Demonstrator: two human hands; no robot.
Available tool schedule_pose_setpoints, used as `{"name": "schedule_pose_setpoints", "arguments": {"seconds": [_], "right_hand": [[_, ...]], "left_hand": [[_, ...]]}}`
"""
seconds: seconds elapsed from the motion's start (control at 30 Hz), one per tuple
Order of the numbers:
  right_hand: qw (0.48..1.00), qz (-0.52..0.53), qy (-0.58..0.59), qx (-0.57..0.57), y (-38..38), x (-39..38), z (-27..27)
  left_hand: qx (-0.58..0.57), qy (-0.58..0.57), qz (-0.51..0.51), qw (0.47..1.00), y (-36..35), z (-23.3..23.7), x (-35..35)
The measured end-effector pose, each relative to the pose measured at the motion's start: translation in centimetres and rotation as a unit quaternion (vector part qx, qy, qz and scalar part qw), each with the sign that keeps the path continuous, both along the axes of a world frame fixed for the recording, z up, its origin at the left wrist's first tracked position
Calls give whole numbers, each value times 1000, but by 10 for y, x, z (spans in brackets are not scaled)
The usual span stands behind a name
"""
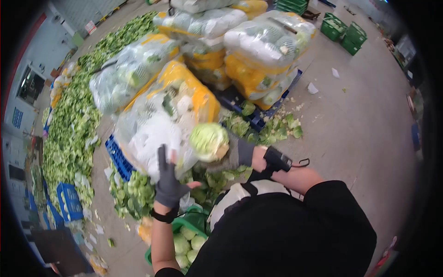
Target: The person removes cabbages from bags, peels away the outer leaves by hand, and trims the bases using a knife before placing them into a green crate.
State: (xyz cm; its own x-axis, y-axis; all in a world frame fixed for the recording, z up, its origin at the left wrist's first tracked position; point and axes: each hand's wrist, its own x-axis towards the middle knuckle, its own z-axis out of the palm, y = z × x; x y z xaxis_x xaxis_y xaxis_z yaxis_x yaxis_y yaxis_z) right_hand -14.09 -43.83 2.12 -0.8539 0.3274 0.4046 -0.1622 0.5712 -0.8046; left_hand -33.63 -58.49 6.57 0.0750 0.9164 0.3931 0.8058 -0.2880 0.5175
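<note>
A pale green cabbage head (208, 140) with a cut stem end rests in my right hand (227, 158), which wears a grey glove; the fingers are mostly hidden behind the cabbage. My left hand (170, 182), in a grey glove with bare fingertips, is raised with its fingers apart and holds nothing. Just beyond both hands stands an open clear plastic bag (127, 127) with a yellow band. White foam netting (157, 134) fills much of its mouth. Below my left hand, a green crate (196, 220) contains several cabbages (187, 244).
Packed bags of netted cabbages (267, 41) stand stacked on blue pallets (251, 117). Loose leaves (284, 129) litter the floor around them. A long heap of leaves (69, 143) lines the left side, near a blue crate (69, 202). Green crates (353, 39) stand at the back right.
</note>
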Motion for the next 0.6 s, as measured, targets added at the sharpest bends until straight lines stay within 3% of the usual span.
{"name": "schedule_pose_setpoints", "arguments": {"seconds": [0.03,0.07,0.1,0.13,0.2,0.23,0.27,0.33,0.37,0.4,0.43,0.47,0.5,0.53,0.57,0.6], "right_hand": [[998,47,-2,-34,6,2,-10],[928,175,4,-328,17,-1,-28],[980,93,25,-173,25,21,-14],[999,10,44,-14,38,45,5],[987,111,-25,-113,96,76,15],[810,144,-104,-559,118,97,16],[814,139,-102,-554,150,118,20],[719,59,-305,-621,216,155,25],[797,-7,-384,-466,257,170,23],[841,-73,-449,-294,303,186,14],[897,-34,-441,7,358,212,5],[864,-131,-473,111,414,234,-13],[861,-257,-429,89,451,261,6],[769,-392,-503,42,474,269,51],[725,-508,-444,137,524,286,21],[714,-558,-376,195,561,299,10]], "left_hand": [[30,64,-49,996,27,1,17],[51,91,-89,991,53,4,33],[60,13,-116,991,76,-6,44],[65,-62,-142,986,98,-17,54],[43,-88,-156,983,148,-9,83],[-36,-261,-168,950,171,-17,102],[-116,-424,-175,881,199,-25,122],[-139,-448,-176,865,263,-31,148],[-166,-474,-170,848,294,-31,161],[-171,-472,-172,848,326,-29,176],[-197,-447,-150,860,361,-24,192],[-222,-423,-127,869,394,-20,207],[-221,-380,-112,891,429,-28,218],[-207,-377,-113,896,464,-34,232],[-207,-296,-86,928,494,-31,242],[-208,-211,-58,953,521,-30,251]]}}
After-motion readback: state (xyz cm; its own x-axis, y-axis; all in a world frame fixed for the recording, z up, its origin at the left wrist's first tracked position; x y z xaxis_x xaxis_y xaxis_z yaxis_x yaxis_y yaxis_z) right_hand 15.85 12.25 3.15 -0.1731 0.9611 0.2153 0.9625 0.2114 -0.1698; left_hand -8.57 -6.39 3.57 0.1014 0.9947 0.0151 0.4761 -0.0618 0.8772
